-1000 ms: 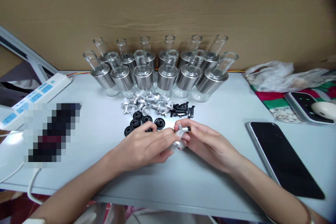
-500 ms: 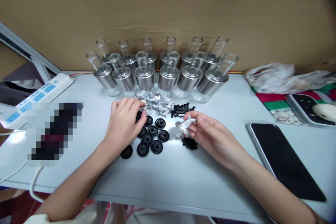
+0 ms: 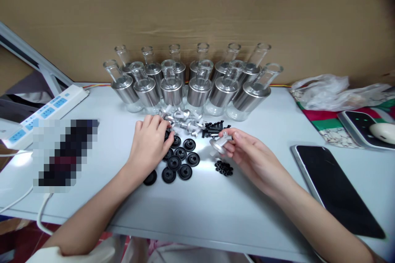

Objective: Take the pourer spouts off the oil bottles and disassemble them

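My right hand (image 3: 247,148) pinches a silver pourer spout (image 3: 218,144) with a round flange and a pale lower end, above the table. Below it lies a small heap of black rings (image 3: 224,168). My left hand (image 3: 150,137) rests over the left side of the black ribbed discs (image 3: 174,162), fingers bent and thumb toward them. Its fingertips are partly hidden, and what they grip cannot be made out. Just beyond its fingers is a pile of silver pourer parts (image 3: 187,125). Black stick-like pieces (image 3: 212,129) lie to the right of that pile.
Two rows of glass bottles with metal sleeves (image 3: 200,92) stand at the back. At left are a power strip (image 3: 46,111) and a pixelated dark object (image 3: 66,156) with a cable. A phone (image 3: 333,189), a plastic bag (image 3: 327,92) and another device (image 3: 358,125) lie at right.
The pourer spout in my right hand has tilted slightly, and its far end now sits deeper between the fingers. My left hand stays over the discs. The whole view has shifted slightly.
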Demonstrator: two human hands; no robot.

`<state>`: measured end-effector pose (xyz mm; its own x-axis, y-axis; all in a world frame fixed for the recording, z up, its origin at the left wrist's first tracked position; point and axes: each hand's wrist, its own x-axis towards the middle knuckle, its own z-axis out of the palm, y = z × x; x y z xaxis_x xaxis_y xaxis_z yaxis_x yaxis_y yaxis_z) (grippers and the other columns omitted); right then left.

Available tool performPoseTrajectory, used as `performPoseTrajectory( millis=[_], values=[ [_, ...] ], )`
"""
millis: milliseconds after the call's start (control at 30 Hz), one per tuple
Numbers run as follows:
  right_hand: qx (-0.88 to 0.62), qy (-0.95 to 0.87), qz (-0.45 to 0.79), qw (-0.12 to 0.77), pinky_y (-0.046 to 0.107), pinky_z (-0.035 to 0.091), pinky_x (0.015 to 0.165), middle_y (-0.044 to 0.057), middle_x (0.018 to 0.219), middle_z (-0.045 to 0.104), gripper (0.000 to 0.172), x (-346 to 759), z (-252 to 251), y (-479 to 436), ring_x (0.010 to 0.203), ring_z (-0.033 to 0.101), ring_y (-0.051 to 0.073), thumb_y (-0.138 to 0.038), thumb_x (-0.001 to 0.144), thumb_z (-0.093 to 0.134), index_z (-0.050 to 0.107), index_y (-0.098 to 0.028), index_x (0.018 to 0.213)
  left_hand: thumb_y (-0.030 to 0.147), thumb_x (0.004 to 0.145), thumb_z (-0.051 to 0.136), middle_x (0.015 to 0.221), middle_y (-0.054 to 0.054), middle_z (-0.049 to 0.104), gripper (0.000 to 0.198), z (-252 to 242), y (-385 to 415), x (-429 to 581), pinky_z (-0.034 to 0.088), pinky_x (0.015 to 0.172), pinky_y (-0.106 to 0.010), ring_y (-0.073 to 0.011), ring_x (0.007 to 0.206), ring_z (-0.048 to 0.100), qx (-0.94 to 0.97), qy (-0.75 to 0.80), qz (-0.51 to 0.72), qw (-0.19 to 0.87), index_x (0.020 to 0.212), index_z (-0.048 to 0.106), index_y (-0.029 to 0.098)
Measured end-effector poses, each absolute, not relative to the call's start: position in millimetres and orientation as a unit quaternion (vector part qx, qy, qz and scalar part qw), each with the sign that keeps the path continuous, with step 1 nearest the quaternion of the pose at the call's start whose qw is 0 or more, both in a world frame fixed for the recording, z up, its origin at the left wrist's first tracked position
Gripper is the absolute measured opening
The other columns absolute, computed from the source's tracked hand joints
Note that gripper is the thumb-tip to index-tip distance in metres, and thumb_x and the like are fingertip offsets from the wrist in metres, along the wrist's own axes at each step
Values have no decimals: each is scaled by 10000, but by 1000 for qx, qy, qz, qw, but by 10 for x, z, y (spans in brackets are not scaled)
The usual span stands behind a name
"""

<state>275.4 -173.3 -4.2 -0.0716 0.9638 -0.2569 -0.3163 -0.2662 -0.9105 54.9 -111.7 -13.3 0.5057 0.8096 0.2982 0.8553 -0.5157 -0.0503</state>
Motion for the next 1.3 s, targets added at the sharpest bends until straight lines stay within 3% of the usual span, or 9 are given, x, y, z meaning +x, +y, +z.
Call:
performPoseTrajectory(
  millis=[500,667,867,1100,1300],
  values=[
    [-473,-318,644,510,214,376,582,-39,614,424,279,2771,-55,-1731,595,394,96,-467,751,690,660,-201,831,204,909,454,853,-76,613,130,-147,-1069,539,345,679,-370,-271,832,523,-851,-496,-125,116,853,564,164],
    [-476,-291,646,521,195,390,597,-39,625,404,268,2772,-73,-1736,597,375,89,-458,753,694,677,-201,829,197,916,417,815,-61,600,120,-127,-1036,516,335,666,-358,-251,783,513,-838,-502,-186,110,848,513,173],
    [-484,-287,636,528,188,414,643,-29,685,451,289,2779,-89,-1729,643,421,93,-482,749,693,673,-219,868,139,925,362,861,-52,616,112,-124,-1075,508,338,658,-322,-202,733,527,-846,-441,-290,75,938,468,172],
    [-464,-264,661,528,178,425,613,-26,681,470,283,2784,-96,-1720,638,430,87,-463,731,717,682,-209,849,117,908,413,864,-44,638,158,-140,-1062,486,326,688,-326,-216,777,558,-863,-443,-236,65,1025,503,173],
    [-463,-266,662,527,172,426,600,-30,662,469,266,2778,-85,-1720,604,410,78,-444,728,725,685,-203,835,188,913,477,714,15,587,70,-134,-1083,542,314,681,-305,-164,657,545,-859,-452,-239,7,854,513,177]
  ],
)
